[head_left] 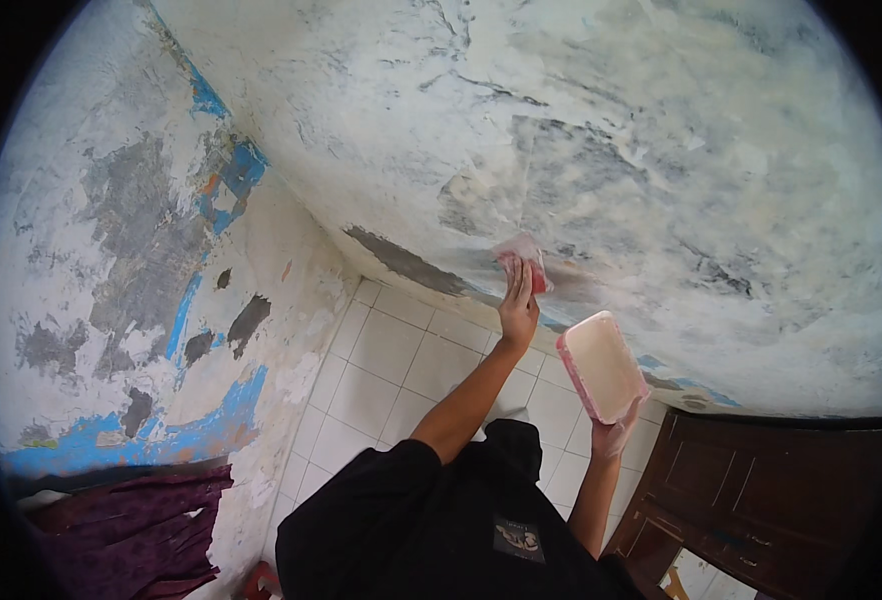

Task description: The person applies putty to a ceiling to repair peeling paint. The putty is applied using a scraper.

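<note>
Against the patchy wall (pixel 581 180), my left hand (pixel 519 312) grips a small pinkish-red flat scraper (pixel 533 262), its fingers pressed over it. The scraper touches the wall low down, just above a bare grey strip. My right hand (pixel 616 432) holds up a rectangular reddish tray (pixel 579 385) by its near end. Cream-coloured paste (pixel 603 365) appears to fill the tray's inside. The tray is tilted and apart from the wall, to the right of my left hand. White smears show on my right hand.
White floor tiles (pixel 381 335) lie below. At the left, another wall (pixel 111 250) has peeling blue paint and grey patches, with a dark purple cloth (pixel 131 540) under it. A dark brown wooden cabinet (pixel 761 480) stands at the right. A red object (pixel 259 580) shows at the lower edge.
</note>
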The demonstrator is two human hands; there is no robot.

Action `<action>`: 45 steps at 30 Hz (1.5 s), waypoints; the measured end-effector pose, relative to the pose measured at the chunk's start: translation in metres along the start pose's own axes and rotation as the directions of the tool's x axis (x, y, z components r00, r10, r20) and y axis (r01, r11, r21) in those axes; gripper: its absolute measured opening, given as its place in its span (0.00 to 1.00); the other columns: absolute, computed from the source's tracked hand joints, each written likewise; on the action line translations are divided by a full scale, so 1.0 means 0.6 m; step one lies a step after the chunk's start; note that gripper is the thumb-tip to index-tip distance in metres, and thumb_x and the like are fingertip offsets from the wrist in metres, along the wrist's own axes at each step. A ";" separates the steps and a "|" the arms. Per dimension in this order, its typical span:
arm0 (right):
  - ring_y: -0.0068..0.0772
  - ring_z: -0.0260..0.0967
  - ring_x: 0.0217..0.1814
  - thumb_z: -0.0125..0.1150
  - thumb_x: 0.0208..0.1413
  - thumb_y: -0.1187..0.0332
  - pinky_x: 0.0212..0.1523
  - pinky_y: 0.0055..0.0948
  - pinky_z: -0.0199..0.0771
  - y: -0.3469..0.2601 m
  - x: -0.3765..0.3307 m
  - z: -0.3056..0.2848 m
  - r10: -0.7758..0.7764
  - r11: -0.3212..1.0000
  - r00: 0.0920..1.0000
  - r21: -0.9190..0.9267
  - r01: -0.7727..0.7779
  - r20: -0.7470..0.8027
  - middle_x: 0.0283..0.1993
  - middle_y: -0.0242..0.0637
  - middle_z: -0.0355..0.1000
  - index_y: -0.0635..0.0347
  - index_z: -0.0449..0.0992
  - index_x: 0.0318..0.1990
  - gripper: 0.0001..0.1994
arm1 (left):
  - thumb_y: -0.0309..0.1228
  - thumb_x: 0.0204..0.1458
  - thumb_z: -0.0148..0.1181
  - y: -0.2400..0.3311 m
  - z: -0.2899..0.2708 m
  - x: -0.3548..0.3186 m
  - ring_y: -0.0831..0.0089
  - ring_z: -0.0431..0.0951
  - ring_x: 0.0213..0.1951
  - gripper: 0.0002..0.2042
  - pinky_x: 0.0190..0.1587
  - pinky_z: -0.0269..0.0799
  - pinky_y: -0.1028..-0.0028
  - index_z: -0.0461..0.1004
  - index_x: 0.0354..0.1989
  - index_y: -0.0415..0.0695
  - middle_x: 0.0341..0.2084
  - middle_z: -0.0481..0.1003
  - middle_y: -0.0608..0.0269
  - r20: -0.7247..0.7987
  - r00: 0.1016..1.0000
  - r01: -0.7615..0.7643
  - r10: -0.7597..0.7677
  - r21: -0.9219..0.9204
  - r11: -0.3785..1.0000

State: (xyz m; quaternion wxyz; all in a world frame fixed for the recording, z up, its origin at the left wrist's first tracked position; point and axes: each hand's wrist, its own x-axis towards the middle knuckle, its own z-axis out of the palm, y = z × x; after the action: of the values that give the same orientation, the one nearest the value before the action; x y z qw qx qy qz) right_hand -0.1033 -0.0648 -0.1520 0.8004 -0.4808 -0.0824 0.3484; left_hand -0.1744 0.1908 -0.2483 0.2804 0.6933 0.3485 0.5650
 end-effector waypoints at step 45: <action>0.39 0.57 0.75 0.47 0.70 0.42 0.71 0.45 0.61 -0.015 0.017 -0.037 -0.049 0.997 0.999 0.056 0.049 -0.001 0.73 0.37 0.59 0.55 0.56 0.73 0.33 | 0.16 0.58 0.52 0.036 -0.055 0.048 0.75 0.76 0.40 0.22 0.45 0.70 0.74 0.71 0.62 0.35 0.52 0.77 0.58 -0.129 0.599 0.604 -0.790 -0.575 0.552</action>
State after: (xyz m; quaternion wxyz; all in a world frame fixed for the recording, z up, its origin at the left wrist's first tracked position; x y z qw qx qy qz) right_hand -0.0810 -0.0766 -0.1585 0.8219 -0.4558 -0.0844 0.3311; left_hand -0.1999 0.2009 -0.2074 0.5735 0.2790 0.4958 0.5894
